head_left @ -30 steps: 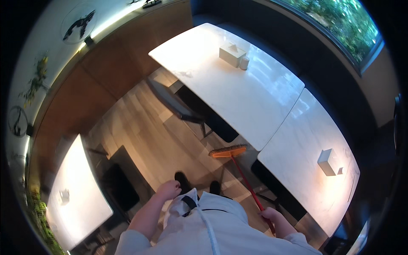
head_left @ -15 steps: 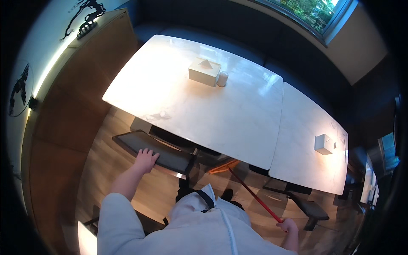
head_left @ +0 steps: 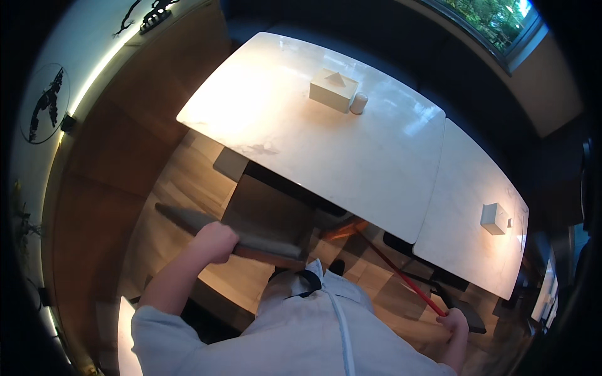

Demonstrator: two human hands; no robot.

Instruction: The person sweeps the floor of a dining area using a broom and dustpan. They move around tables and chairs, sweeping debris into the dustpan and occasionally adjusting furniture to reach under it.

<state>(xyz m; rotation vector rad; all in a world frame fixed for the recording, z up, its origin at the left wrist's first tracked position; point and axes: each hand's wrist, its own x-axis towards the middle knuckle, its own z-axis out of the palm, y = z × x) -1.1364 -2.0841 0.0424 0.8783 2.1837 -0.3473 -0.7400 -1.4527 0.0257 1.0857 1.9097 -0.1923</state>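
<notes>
My left hand (head_left: 216, 242) is closed over the top of the dark backrest of a chair (head_left: 269, 243). The chair stands on the near side of a white marble-look table (head_left: 338, 169), and its brown seat shows between backrest and table edge. In my right hand (head_left: 454, 321), low on the right, is the end of a long red pole (head_left: 401, 274). It slants away to a flat orange head (head_left: 343, 229) on the floor, partly under the table edge. Whether this tool is a broom or a mop I cannot tell.
On the table are a cream tissue box (head_left: 333, 89) and a small white cylinder (head_left: 359, 103); another box (head_left: 494, 219) sits on the right-hand table section. A second dark chair (head_left: 461, 304) is at right. A brown partition (head_left: 119, 156) runs along the left.
My left hand has drawn the chair back from the table, uncovering its seat, and now grips the backrest more tightly. My view has shifted; the pole stays in my right hand.
</notes>
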